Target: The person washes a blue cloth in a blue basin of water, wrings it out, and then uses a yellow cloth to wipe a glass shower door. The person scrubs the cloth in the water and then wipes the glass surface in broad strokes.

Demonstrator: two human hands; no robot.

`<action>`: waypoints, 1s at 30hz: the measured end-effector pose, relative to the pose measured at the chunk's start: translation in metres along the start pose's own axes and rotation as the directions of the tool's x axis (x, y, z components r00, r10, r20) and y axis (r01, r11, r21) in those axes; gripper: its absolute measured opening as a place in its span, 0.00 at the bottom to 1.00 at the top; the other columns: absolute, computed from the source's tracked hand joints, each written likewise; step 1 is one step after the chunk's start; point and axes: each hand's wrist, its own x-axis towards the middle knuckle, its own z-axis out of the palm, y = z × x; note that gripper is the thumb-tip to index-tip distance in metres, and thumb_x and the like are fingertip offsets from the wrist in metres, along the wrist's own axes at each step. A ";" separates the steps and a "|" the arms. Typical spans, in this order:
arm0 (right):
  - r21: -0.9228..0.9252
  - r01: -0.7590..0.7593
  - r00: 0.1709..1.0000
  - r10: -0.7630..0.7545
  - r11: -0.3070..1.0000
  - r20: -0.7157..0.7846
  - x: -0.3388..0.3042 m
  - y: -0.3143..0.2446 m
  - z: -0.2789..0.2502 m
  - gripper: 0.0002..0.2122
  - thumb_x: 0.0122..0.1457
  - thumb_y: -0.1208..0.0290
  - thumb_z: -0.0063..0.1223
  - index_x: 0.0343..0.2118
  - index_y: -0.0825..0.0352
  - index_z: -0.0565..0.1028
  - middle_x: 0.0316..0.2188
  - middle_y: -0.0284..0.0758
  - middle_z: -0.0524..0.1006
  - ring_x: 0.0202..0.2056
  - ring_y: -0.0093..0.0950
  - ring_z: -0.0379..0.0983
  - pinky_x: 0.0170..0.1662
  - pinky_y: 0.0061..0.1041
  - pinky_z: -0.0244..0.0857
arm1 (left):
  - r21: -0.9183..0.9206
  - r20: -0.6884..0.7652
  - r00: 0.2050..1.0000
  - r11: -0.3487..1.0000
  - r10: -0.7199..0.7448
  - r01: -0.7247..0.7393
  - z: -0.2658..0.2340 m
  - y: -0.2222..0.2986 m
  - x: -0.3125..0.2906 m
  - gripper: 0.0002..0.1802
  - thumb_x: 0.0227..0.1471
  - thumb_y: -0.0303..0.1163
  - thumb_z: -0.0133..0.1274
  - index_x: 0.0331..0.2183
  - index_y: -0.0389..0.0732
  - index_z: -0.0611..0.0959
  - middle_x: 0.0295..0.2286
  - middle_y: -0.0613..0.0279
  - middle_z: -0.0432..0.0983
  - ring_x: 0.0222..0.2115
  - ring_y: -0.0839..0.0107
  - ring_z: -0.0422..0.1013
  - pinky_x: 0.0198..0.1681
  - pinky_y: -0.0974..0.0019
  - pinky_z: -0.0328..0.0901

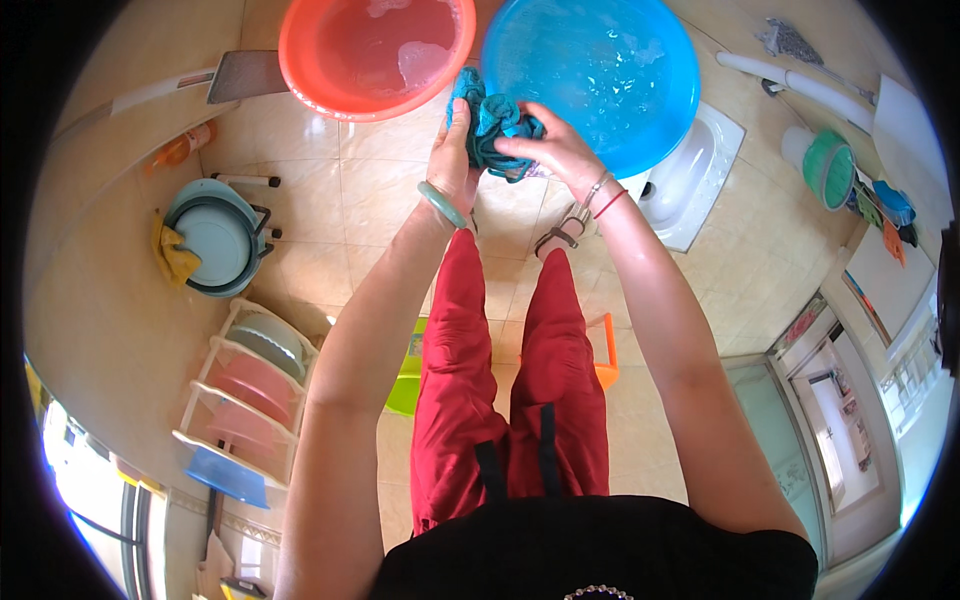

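Now a teal cloth is being worked in both hands, bunched into loose folds over the gap between the red basin on the left and the blue basin on the right, at their near rims. By the left hand the cloth's left side is held, thumb laid along it, the other fingers largely hidden behind. By the right hand the other side is gripped, thumb and fingers curved narrowly around the folds; how hard it is squeezed cannot be told. Foam is seen in the red basin, water in the blue. The step in hand is judged to be gathering or squeezing, with both grips needed. For any next move, firm hold of the loose strands hanging below would be called for, lest they slip.
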 end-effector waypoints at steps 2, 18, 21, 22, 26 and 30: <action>-0.244 0.046 0.998 -0.036 0.969 0.048 0.013 0.013 0.007 0.21 0.48 0.64 0.65 0.44 0.69 0.75 0.38 0.34 0.79 0.37 0.24 0.75 0.42 0.22 0.69 | 0.011 -0.031 0.999 0.999 0.037 -0.036 -0.010 0.006 -0.001 0.22 0.61 0.42 0.52 0.54 0.47 0.73 0.45 0.64 0.77 0.42 0.71 0.74 0.45 0.64 0.69; 0.209 0.013 0.942 0.059 0.978 -0.332 0.025 0.073 0.015 0.29 0.44 0.85 0.56 0.53 0.64 0.71 0.39 0.33 0.76 0.37 0.24 0.72 0.40 0.22 0.68 | 0.158 -0.240 0.968 0.980 -0.078 0.118 -0.042 -0.027 0.011 0.18 0.59 0.35 0.55 0.50 0.43 0.76 0.38 0.64 0.77 0.37 0.75 0.73 0.43 0.70 0.70; -0.158 -0.042 0.918 -0.024 0.987 -0.397 0.047 0.129 0.003 0.30 0.41 0.82 0.58 0.52 0.61 0.72 0.38 0.33 0.77 0.38 0.27 0.74 0.43 0.24 0.68 | 0.452 -0.070 0.996 0.892 0.055 -0.017 -0.063 -0.057 0.039 0.20 0.57 0.31 0.57 0.52 0.42 0.76 0.39 0.62 0.77 0.40 0.70 0.75 0.45 0.71 0.69; -0.239 -0.065 0.910 -0.041 0.969 -0.413 0.052 0.139 0.007 0.29 0.41 0.81 0.56 0.52 0.60 0.72 0.41 0.38 0.78 0.42 0.31 0.75 0.46 0.27 0.68 | 0.564 0.032 0.993 0.818 0.113 -0.111 -0.074 -0.066 0.048 0.21 0.57 0.31 0.56 0.52 0.42 0.75 0.39 0.62 0.78 0.41 0.69 0.75 0.46 0.70 0.69; -0.052 -0.070 0.849 0.032 0.996 -0.527 0.068 0.185 -0.003 0.26 0.45 0.78 0.55 0.52 0.62 0.72 0.47 0.43 0.76 0.47 0.37 0.73 0.50 0.30 0.66 | 0.940 0.108 0.960 0.287 0.258 -0.182 -0.082 -0.096 0.076 0.26 0.51 0.27 0.59 0.52 0.56 0.78 0.48 0.50 0.72 0.46 0.57 0.72 0.49 0.64 0.68; 0.083 -0.055 0.811 0.093 0.995 -0.577 0.084 0.220 -0.026 0.25 0.49 0.71 0.58 0.53 0.63 0.72 0.50 0.43 0.73 0.47 0.37 0.73 0.51 0.31 0.66 | 0.952 0.223 0.935 0.145 0.276 -0.270 -0.086 -0.120 0.109 0.28 0.50 0.28 0.60 0.52 0.64 0.78 0.56 0.45 0.61 0.47 0.52 0.71 0.53 0.59 0.67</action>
